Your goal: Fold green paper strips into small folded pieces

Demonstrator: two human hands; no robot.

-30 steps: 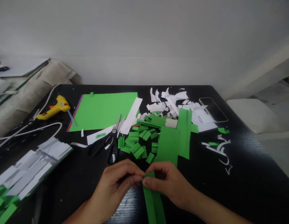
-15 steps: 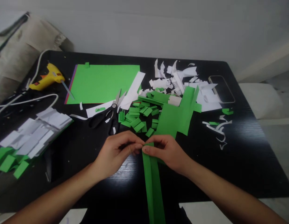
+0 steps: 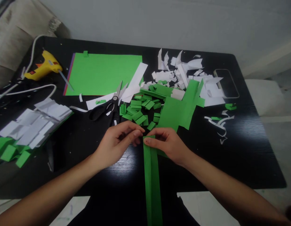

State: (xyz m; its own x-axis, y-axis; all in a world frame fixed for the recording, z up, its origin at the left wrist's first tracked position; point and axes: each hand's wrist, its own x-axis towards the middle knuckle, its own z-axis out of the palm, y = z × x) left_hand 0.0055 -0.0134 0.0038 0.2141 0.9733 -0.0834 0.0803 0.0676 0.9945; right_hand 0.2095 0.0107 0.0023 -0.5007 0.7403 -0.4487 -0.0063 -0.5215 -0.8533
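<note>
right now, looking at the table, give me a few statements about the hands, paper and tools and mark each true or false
1. Both hands pinch the far end of the long green paper strip. True: the left hand and right hand meet at its top end.
2. The scissors are in the right hand. False: they lie on the table, beyond the left hand.
3. The yellow glue gun lies at the far left of the table. True.
4. The small cut green pieces are red. False: they are green, heaped beside the scissors.
5. The phone lies by the glue gun. False: it lies at the far right, beside the white paper scraps.
</note>
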